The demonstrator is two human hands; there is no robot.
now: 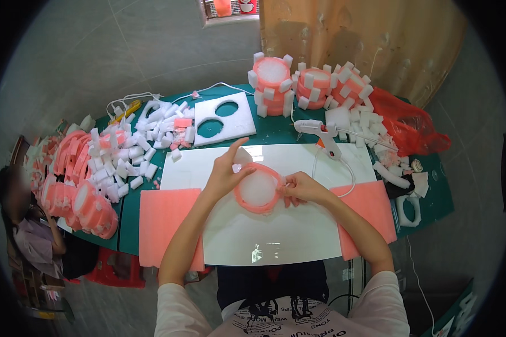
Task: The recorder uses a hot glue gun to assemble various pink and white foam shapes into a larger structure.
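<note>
Disc (258, 189), pink-rimmed and round, so without a long axis, is over the white board (230, 241) between both hands — right hand (301, 188) pinching its right rim, left hand (226, 173) at its upper-left rim, thumb and forefinger spread wide.

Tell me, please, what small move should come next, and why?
Lowering the raised index finger of the left hand toward the pink ring seems best: the thumb lies at the ring's upper left edge while that finger points away, and the right hand pinches the right edge, so a firmer left grip might steady it.
</note>
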